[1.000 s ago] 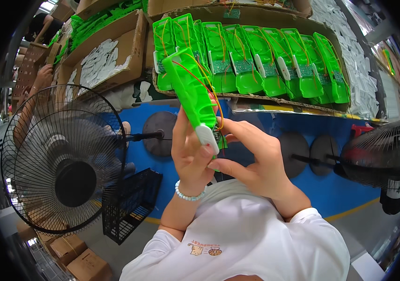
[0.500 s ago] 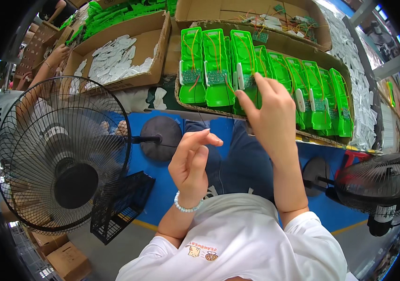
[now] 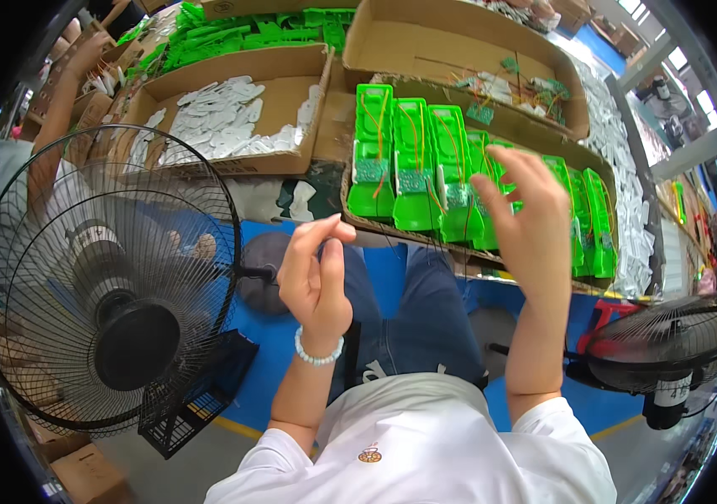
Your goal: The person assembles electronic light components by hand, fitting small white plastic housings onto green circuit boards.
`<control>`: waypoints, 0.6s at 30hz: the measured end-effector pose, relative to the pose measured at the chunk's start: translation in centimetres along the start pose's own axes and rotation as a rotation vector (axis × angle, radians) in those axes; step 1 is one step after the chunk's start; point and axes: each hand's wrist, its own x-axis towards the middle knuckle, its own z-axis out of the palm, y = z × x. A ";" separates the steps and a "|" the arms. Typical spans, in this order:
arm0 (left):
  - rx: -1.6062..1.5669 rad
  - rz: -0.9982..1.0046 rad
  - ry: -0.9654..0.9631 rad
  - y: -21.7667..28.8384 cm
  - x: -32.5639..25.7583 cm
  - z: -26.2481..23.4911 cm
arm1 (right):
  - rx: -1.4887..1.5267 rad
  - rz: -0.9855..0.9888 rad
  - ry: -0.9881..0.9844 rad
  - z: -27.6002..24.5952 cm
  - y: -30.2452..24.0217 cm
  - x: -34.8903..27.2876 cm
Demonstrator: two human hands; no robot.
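Note:
A row of bright green plastic shells point(image 3: 411, 160) leans in a cardboard tray point(image 3: 535, 133). Small green circuit boards point(image 3: 413, 181) sit in the shells, with orange, yellow and black wires. My right hand point(image 3: 531, 214) hovers over the middle of this row, its thumb and fingers apart. Nothing shows between them, and the hand covers part of several shells. My left hand point(image 3: 315, 281), wearing a beaded bracelet point(image 3: 319, 359), is raised in front of the tray's near left corner. Its fingers curl in and the thumb lies close to the index finger; whatever they hold, if anything, is hidden.
White flat pieces point(image 3: 220, 118) fill part of a cardboard box point(image 3: 291, 155) at the far left. Another box point(image 3: 426, 55) holds wired boards. A large black fan point(image 3: 115, 286) stands left, a smaller fan point(image 3: 669, 344) right. A co-worker's arm point(image 3: 60, 113) shows at far left.
My right hand has lifted off a shell and moved right, its fingers spreading. The left hand sits slightly farther left, its thumb nearer the index finger. The whole view has shifted a little.

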 end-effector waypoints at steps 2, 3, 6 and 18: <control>0.138 0.172 -0.003 -1.5 2.0 -0.1 | 0.025 -0.061 -0.004 -1.4 -1.0 3.1; 0.254 0.282 0.008 -2.5 3.1 -0.3 | 0.072 -0.068 -0.026 -1.5 -1.4 5.1; 0.628 0.497 0.127 -5.1 5.7 -0.9 | 0.091 -0.257 -0.195 0.1 -1.7 12.1; 0.944 0.412 0.072 -9.4 6.7 -1.7 | -0.225 -0.473 -0.306 20.7 -2.9 32.1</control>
